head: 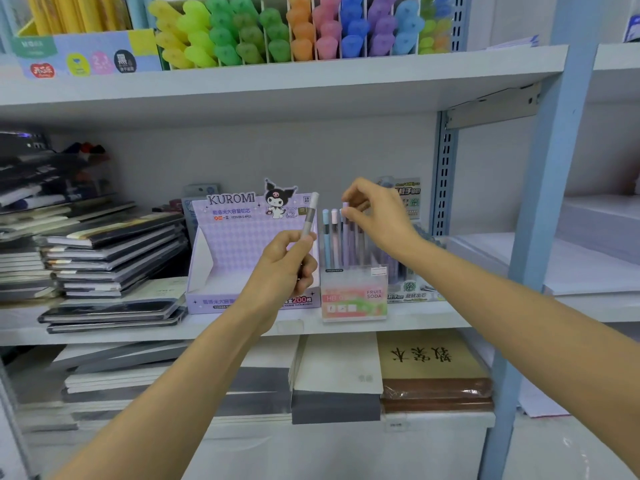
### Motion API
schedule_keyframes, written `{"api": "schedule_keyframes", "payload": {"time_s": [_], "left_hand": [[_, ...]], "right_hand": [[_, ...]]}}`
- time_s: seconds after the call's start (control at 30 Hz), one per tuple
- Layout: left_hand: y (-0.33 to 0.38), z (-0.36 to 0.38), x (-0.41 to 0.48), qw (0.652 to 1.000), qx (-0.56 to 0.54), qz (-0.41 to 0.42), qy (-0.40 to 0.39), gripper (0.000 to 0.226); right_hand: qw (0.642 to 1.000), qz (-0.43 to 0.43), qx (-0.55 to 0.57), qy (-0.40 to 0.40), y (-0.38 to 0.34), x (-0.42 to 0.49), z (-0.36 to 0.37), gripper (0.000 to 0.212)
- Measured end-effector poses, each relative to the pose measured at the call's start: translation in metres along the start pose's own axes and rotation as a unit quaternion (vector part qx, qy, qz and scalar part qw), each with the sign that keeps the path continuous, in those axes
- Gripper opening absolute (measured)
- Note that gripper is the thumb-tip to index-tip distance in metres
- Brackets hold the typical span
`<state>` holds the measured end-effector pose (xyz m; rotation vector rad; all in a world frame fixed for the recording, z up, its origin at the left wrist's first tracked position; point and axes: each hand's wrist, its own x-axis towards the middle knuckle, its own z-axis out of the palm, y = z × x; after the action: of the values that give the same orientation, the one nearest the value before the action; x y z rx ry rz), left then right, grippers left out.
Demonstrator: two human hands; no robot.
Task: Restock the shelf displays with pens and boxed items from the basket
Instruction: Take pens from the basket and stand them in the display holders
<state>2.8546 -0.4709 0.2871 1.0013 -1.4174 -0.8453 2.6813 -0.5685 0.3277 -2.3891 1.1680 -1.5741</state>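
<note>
My left hand (pixel 284 268) grips a grey pen (pixel 309 218) upright in front of the purple Kuromi display box (pixel 242 244) on the middle shelf. To its right stands a clear Fruit Soda pen holder (pixel 354 292) with several pastel pens upright in it. My right hand (pixel 375 213) pinches the top of a lilac pen (pixel 345 237) standing in that holder. The basket is out of view.
Stacks of dark notebooks (pixel 104 258) fill the shelf's left side. A green-labelled lead display (pixel 410 271) sits behind the holder. Coloured highlighters (pixel 298 29) line the upper shelf. A blue upright post (pixel 540 237) bounds the bay at right. Paper pads (pixel 339 375) lie below.
</note>
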Motion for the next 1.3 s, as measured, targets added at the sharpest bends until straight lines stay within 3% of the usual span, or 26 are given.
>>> {"api": "schedule_keyframes", "payload": {"time_s": [0.13, 0.27, 0.37, 0.47, 0.57, 0.67, 0.73, 0.8, 0.9, 1.3], "left_hand": [[0.0, -0.002, -0.001, 1.0, -0.012, -0.011, -0.001, 0.012], [0.003, -0.003, -0.004, 1.0, -0.002, 0.01, -0.004, 0.014], [0.007, -0.001, -0.006, 1.0, -0.001, 0.018, 0.004, 0.017], [0.011, 0.004, -0.007, 1.0, -0.001, 0.029, -0.005, 0.018], [0.016, 0.012, -0.009, 0.998, 0.018, 0.053, -0.014, 0.016], [0.013, 0.016, -0.012, 0.983, 0.142, 0.108, 0.044, 0.022], [0.004, 0.015, -0.02, 0.943, 0.269, 0.181, 0.074, 0.038], [-0.007, 0.013, -0.028, 0.894, 0.37, 0.249, 0.047, 0.048], [-0.026, 0.015, -0.037, 0.836, 0.467, 0.285, -0.032, 0.056], [-0.041, 0.018, -0.038, 0.806, 0.512, 0.295, -0.036, 0.059]], "right_hand": [[0.996, 0.003, -0.094, -0.006, 0.005, -0.001, 0.005, 0.009], [0.994, 0.032, -0.096, -0.041, -0.002, -0.002, -0.003, 0.017], [0.994, 0.044, 0.084, -0.053, -0.02, -0.006, -0.017, 0.025], [0.95, 0.059, 0.283, -0.116, -0.038, -0.016, -0.028, 0.028], [0.942, 0.043, 0.306, -0.132, -0.047, -0.022, -0.034, 0.022], [0.934, 0.067, 0.344, -0.065, -0.044, -0.02, -0.044, 0.015], [0.943, 0.086, 0.322, 0.023, -0.036, -0.018, -0.053, 0.013], [0.963, 0.076, 0.244, 0.088, -0.024, -0.018, -0.058, 0.013], [0.982, 0.058, 0.168, 0.07, -0.014, -0.021, -0.055, 0.014], [0.999, 0.015, -0.01, -0.043, 0.002, -0.015, -0.021, 0.016]]}}
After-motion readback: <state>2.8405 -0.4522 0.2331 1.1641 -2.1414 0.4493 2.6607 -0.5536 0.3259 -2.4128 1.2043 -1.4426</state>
